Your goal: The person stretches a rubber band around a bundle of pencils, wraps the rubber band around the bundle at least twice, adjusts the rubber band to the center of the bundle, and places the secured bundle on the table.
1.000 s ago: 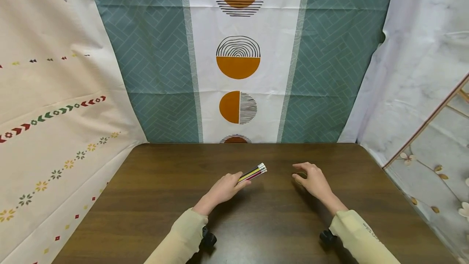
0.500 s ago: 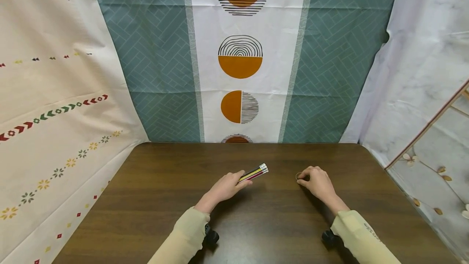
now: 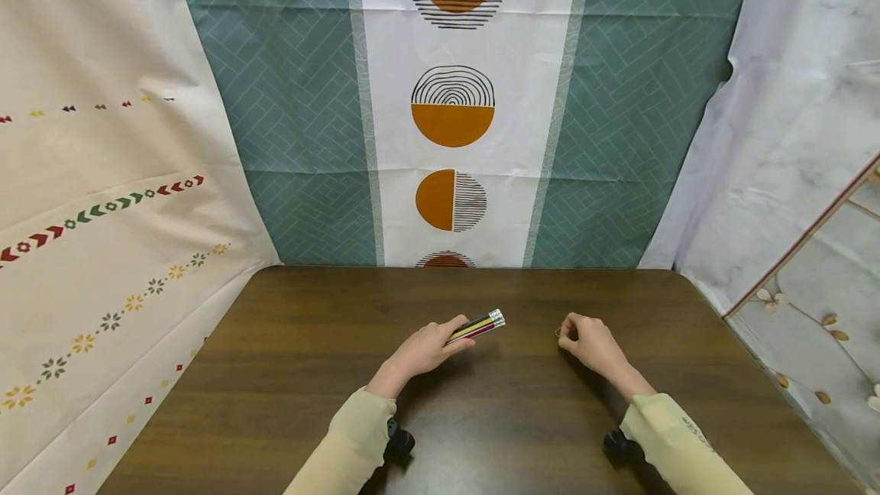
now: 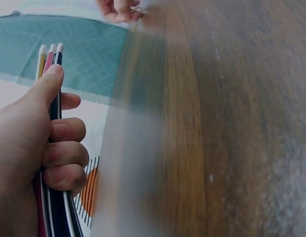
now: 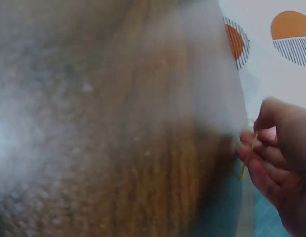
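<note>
Pencils (image 3: pixel 485 324) in black, yellow and red, with white ends, form a bundle that my left hand (image 3: pixel 421 348) grips over the table. In the left wrist view, curled fingers (image 4: pixel 66 153) wrap the dark bundle and the thumb lies along it; the white tips stick out above. Off to the right, my right hand (image 3: pixel 596 344) pinches a thin yellowish rubber band (image 5: pixel 249 157) between thumb and fingers. Only a small curve of that band shows past the fingertips in the head view. The two hands are apart, with the pencils' ends pointing toward the right hand.
A dark brown wooden table (image 3: pixel 309 327) lies beneath both hands. Behind it hangs a green and white patterned cloth (image 3: pixel 296 113). A cream cloth (image 3: pixel 117 174) borders the left side and a pale floral one (image 3: pixel 770 197) the right.
The right hand's fingers have closed from a spread pose around the rubber band to a pinch, and its loop now shows smaller. The left hand keeps the pencils nearly still.
</note>
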Demonstrator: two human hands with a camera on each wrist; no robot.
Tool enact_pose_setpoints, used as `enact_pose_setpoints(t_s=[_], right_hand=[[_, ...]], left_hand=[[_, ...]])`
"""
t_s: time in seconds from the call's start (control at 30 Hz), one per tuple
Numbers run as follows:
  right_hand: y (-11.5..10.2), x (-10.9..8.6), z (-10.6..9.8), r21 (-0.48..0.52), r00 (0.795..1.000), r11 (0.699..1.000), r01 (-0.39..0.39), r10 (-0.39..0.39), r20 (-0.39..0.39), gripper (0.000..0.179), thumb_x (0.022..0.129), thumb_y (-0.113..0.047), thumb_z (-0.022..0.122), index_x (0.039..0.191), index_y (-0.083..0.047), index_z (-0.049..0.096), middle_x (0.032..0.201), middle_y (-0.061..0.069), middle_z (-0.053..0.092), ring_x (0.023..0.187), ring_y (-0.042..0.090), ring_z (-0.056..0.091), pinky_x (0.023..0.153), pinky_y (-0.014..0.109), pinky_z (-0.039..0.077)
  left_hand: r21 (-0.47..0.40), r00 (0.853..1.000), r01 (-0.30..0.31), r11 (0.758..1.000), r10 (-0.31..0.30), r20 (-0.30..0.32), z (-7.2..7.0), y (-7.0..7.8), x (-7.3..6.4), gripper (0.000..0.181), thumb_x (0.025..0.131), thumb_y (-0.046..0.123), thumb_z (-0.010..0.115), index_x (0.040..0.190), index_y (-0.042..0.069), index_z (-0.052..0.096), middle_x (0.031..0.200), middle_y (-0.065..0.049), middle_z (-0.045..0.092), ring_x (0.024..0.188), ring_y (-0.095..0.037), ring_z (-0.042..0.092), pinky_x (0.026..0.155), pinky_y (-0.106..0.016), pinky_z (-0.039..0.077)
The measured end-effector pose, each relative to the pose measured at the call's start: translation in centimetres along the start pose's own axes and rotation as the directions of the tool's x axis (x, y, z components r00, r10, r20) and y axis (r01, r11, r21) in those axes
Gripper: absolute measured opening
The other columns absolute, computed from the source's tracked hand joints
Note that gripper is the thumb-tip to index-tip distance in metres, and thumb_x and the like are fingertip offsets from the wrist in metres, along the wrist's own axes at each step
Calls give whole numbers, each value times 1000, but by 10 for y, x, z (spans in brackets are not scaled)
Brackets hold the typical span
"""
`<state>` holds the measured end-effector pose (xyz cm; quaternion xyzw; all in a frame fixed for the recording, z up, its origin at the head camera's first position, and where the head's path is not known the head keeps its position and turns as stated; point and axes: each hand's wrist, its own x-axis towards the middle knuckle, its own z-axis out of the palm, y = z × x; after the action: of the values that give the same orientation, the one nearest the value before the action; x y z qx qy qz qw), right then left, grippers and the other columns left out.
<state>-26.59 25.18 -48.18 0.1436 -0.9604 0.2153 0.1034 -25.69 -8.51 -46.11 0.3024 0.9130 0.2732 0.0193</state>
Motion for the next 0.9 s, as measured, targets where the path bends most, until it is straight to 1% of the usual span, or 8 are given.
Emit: enact_pose_setpoints(t_s=[0.13,0.23,0.4,0.5,0.6,0.7,0.8,0.9], right_hand=[[0,-1,3,126,998,992,0,-8,57,11,88,-9,66,82,-11,57,68,-2,62,54,6,51,51,22,40],[1,-3,4,140,994,990,20,-35,106,9,89,-8,63,85,-11,56,67,-4,59,53,3,48,50,21,39],[2,-5,3,156,988,986,54,-75,134,15,79,-1,68,84,-9,56,72,-2,58,60,4,44,58,21,38],[3,-6,1,132,990,991,12,-30,138,19,75,1,68,80,-10,53,70,0,55,60,7,42,57,22,35],[3,-5,0,59,991,997,-40,32,127,19,78,-2,67,79,-11,50,69,-1,54,58,10,43,54,25,34],[1,-5,0,11,986,996,-88,86,144,16,84,-10,66,79,-14,51,66,-1,51,56,12,43,51,28,33],[-2,-4,1,-14,977,995,-101,102,187,17,86,-18,64,73,-17,53,60,-5,45,53,11,40,50,28,31],[-6,-3,1,0,971,997,-74,72,227,24,84,-19,61,62,-20,52,54,-9,39,50,8,34,48,26,26]], left_hand=[[-4,1000,2,1000,-2,3,1,1,0,26,99,41,56,117,23,54,81,4,59,65,-8,50,60,-24,42],[-14,1000,-3,1000,3,3,2,-1,0,26,99,43,56,116,23,55,80,5,58,65,-7,49,59,-24,41],[-23,1000,-4,1000,5,7,5,-4,1,27,99,45,55,115,23,55,80,5,58,64,-6,48,59,-23,41],[-22,1000,-1,1000,1,15,8,-4,2,27,99,45,55,115,24,55,81,5,58,64,-6,48,59,-23,40],[-21,1000,-4,1000,5,21,9,-4,3,28,99,45,54,116,24,55,82,5,59,64,-6,49,59,-23,41],[-27,1000,-8,1000,9,25,10,-2,4,29,99,47,53,116,24,55,82,5,59,64,-6,49,59,-22,40],[-41,1000,-8,999,10,25,10,-1,4,29,98,48,54,114,24,56,81,6,59,63,-5,47,58,-22,39],[-51,1000,-12,999,13,21,11,0,4,27,98,47,54,113,24,56,80,6,58,62,-5,46,58,-23,39]])
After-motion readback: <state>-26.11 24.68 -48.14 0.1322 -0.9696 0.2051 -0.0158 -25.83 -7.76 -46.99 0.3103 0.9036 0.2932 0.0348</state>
